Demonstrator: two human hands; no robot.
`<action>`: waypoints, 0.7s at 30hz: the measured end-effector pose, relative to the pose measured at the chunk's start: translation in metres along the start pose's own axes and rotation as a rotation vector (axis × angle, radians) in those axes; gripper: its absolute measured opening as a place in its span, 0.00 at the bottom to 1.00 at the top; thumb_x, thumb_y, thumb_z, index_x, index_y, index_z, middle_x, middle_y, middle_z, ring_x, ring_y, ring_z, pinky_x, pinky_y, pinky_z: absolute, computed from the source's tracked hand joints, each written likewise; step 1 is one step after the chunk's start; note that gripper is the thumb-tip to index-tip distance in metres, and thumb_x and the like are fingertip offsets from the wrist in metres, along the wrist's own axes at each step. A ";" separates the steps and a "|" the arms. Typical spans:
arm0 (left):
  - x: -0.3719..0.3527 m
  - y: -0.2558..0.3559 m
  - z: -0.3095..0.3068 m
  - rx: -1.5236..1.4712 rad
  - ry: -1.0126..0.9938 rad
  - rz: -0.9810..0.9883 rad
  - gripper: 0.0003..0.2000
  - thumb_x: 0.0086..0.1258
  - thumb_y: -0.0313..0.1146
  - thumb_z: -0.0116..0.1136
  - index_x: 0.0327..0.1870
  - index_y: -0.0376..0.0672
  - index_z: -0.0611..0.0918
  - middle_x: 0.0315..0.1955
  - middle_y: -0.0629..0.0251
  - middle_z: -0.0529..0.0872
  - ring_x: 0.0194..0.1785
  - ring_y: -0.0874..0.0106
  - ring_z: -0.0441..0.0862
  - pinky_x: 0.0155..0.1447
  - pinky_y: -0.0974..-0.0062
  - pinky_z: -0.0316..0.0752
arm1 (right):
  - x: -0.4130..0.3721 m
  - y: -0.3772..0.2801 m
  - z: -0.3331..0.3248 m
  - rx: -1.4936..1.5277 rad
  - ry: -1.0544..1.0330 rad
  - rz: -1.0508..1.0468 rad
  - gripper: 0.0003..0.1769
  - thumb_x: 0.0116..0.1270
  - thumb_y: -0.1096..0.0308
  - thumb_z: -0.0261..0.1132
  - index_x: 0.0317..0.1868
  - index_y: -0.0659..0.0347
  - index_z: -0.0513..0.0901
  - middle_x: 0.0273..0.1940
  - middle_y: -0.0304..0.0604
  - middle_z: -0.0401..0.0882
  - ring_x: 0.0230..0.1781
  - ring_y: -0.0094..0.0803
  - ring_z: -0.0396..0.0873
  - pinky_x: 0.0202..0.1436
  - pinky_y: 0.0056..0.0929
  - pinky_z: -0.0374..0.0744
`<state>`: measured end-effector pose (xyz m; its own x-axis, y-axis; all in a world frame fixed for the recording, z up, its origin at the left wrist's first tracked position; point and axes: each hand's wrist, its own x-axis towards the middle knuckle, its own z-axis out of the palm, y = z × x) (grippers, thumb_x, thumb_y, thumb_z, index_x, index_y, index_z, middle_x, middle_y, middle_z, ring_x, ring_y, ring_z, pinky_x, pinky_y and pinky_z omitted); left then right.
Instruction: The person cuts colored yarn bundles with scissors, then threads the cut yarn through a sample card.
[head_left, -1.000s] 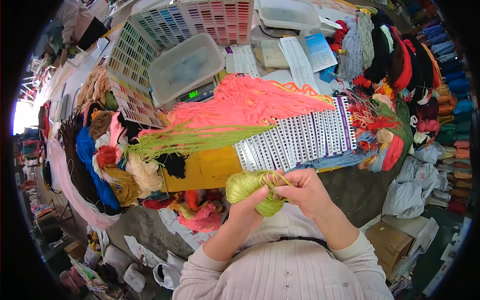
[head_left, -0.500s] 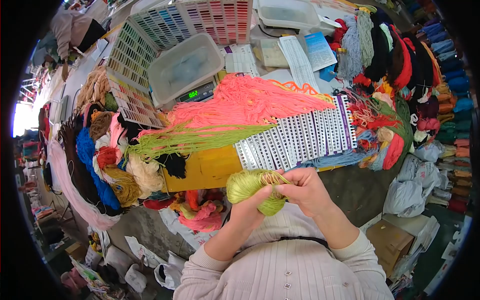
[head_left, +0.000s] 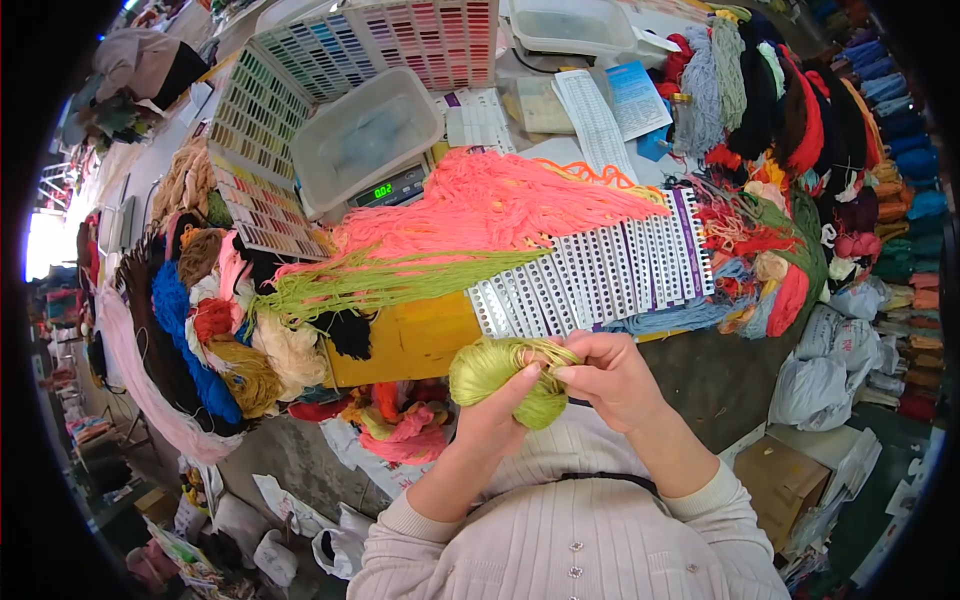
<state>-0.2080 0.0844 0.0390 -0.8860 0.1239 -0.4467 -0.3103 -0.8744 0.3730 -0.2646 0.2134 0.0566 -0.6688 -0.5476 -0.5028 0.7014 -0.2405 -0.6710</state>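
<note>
In front of my chest, my left hand (head_left: 497,412) is wrapped round a bundled skein of yellow-green thread (head_left: 487,372). My right hand (head_left: 612,378) pinches several strands at the skein's right end, with thumb and forefinger closed on them. Just beyond my hands lies a row of white punched thread cards (head_left: 570,283). Long green strands (head_left: 390,277) stretch across the table to the left of the cards. A big heap of coral-pink thread (head_left: 490,205) lies behind them.
Behind the pink heap, a clear plastic tub (head_left: 368,140) sits on a scale with a lit display (head_left: 383,191). A colour chart (head_left: 345,55) stands folded around it. Coloured skeins (head_left: 205,330) hang over the left table edge; more lie right. A cardboard box (head_left: 775,478) is on the floor.
My right hand has pulled strands slightly up and away at the skein's right end, so they now show as loops. The skein has turned slightly in my left hand.
</note>
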 end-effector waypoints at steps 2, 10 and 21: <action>0.003 0.000 -0.001 0.016 -0.032 0.008 0.16 0.61 0.30 0.47 0.49 0.33 0.68 0.44 0.59 0.72 0.49 0.72 0.70 0.52 0.74 0.65 | 0.002 0.000 0.000 0.032 -0.001 -0.022 0.03 0.53 0.77 0.57 0.29 0.66 0.76 0.24 0.31 0.71 0.19 0.13 0.63 0.21 0.12 0.61; 0.029 0.012 -0.050 -0.073 -0.288 -0.093 0.15 0.64 0.38 0.40 0.43 0.35 0.70 0.30 0.66 0.75 0.28 0.78 0.72 0.34 0.80 0.69 | -0.001 -0.032 -0.046 -0.239 0.022 -0.191 0.01 0.52 0.78 0.56 0.25 0.64 0.73 0.26 0.37 0.70 0.20 0.17 0.64 0.22 0.15 0.65; -0.104 0.085 -0.321 -0.426 1.157 0.411 0.17 0.63 0.38 0.35 0.45 0.34 0.67 0.45 0.49 0.67 0.51 0.52 0.62 0.55 0.51 0.54 | -0.004 -0.148 -0.382 0.026 0.786 -0.544 0.09 0.52 0.78 0.51 0.16 0.60 0.67 0.18 0.37 0.66 0.17 0.24 0.62 0.29 0.19 0.66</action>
<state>-0.0317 -0.1538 -0.1436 -0.0136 -0.4747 -0.8801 0.2341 -0.8572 0.4587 -0.4595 0.5576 -0.0504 -0.8724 0.3370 -0.3540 0.2443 -0.3265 -0.9131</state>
